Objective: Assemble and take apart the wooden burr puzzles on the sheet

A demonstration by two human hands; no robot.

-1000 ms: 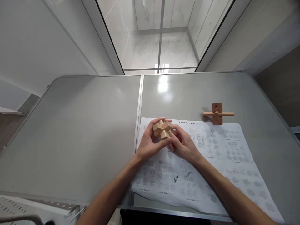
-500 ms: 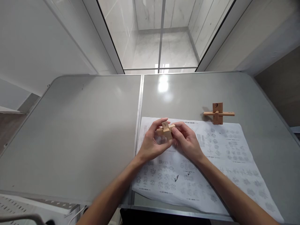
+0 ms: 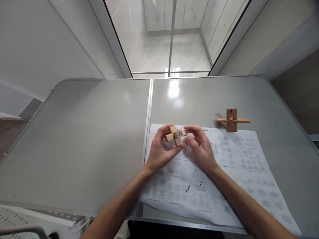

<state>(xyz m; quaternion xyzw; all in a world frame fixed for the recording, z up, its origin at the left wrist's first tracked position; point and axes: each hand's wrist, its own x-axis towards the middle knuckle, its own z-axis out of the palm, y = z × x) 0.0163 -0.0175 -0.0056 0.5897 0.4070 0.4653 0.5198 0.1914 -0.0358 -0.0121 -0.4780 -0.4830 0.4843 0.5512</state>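
A small light wooden block puzzle (image 3: 175, 135), made of crossed pieces with a dark mark on one face, is held above a printed paper sheet. My left hand (image 3: 160, 149) grips it between the thumb below and the fingers behind. Beside its right end is my right hand (image 3: 200, 144), fingers curled but apart, a fingertip close to the puzzle; whether it touches cannot be made out. A second, darker wooden cross-shaped puzzle (image 3: 231, 124) stands at the sheet's upper edge, its long rod lying sideways.
The printed sheet (image 3: 216, 199) with rows of diagrams covers the near right part of the grey folding table (image 3: 99, 132). A metal seam (image 3: 149, 109) divides the tabletop. A white perforated item (image 3: 32, 222) is at the lower left.
The puzzle has been turned, so a different marked face now shows. My right hand's fingers have moved apart and eased off its right end. My left hand keeps hold.
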